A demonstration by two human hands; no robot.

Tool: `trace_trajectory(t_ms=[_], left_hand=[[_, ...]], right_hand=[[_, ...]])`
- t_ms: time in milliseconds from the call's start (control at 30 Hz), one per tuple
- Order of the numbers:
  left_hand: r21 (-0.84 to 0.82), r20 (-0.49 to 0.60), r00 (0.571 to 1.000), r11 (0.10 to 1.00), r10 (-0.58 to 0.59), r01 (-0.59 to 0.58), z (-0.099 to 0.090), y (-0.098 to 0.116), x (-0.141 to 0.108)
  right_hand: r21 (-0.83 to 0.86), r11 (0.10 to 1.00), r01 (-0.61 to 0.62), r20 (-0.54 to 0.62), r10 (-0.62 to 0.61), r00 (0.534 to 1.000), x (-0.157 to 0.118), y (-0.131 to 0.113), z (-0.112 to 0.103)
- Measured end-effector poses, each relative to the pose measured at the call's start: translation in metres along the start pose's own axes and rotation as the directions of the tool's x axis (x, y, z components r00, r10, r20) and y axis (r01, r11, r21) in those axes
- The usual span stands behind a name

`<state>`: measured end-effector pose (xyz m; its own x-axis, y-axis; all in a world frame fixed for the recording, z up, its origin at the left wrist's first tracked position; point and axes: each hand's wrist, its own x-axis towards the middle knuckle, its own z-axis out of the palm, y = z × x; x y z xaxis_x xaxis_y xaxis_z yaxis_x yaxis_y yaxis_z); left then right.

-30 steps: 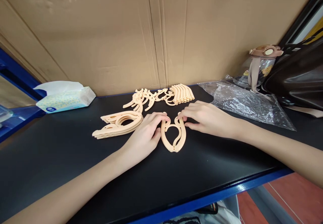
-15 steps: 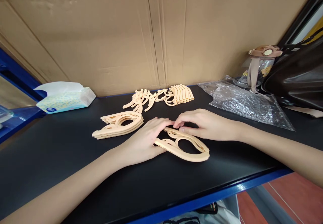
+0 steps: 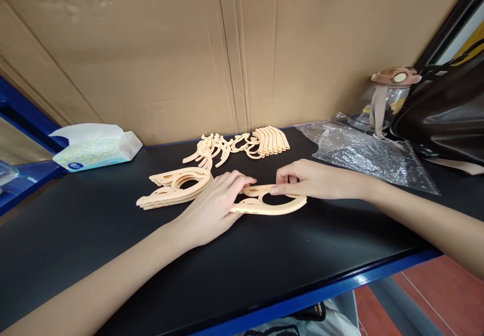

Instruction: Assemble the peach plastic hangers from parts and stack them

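A folded beige plastic clothes hanger [image 3: 270, 208] lies before me, its curved end pointing right. My left hand [image 3: 216, 206] is closed on its left end, the fingers partly hiding it. My right hand [image 3: 310, 178] is closed on the far arm, with the thumb on the near side and the other fingers behind. Just left of my left hand rests a stack of folded hangers [image 3: 174, 188]. Farther back are a heap of loose beige hooks and curved pieces [image 3: 217, 148] and a neat row of curved beige arms [image 3: 272, 141].
On the black tabletop [image 3: 283, 260], a tissue pack [image 3: 100, 149] stands at the back left. To the right lie a clear plastic bag [image 3: 363, 152], a bottle with a strap [image 3: 391, 96] and a dark bag [image 3: 449, 114]. A cardboard sheet [image 3: 170, 58] rises behind.
The hanger has turned so its right end swings away from me. My right hand has shifted slightly right and now grips the far arm; the left hand stays on the left end.
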<state>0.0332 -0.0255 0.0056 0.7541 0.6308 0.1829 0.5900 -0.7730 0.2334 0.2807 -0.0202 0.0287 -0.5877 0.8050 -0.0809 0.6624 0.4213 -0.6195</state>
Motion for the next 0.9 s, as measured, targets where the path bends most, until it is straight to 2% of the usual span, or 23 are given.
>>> trace_trajectory(t_ms=[167, 333, 600, 900], left_hand=[[0.019, -0.061, 0.998, 1.000, -0.014, 0.015, 0.001, -0.003, 0.000], [0.049, -0.100, 0.995, 0.999, -0.009, 0.014, 0.003, -0.002, -0.001], [0.055, -0.106, 0.993, 0.996, -0.059, 0.065, 0.001, 0.004, -0.001], [0.158, -0.144, 0.987, 0.987, 0.065, -0.042, 0.000, 0.006, 0.001]], right_hand=[[0.325, 0.941, -0.100, 0.093, 0.073, 0.993, 0.006, 0.003, 0.002], [0.513, 0.851, -0.111, 0.023, 0.115, 0.993, 0.010, 0.000, 0.005], [0.532, 0.847, -0.018, -0.076, 0.069, 0.995, 0.011, -0.003, 0.010], [0.470, 0.881, 0.062, -0.131, 0.000, 0.991, 0.009, -0.001, 0.016]])
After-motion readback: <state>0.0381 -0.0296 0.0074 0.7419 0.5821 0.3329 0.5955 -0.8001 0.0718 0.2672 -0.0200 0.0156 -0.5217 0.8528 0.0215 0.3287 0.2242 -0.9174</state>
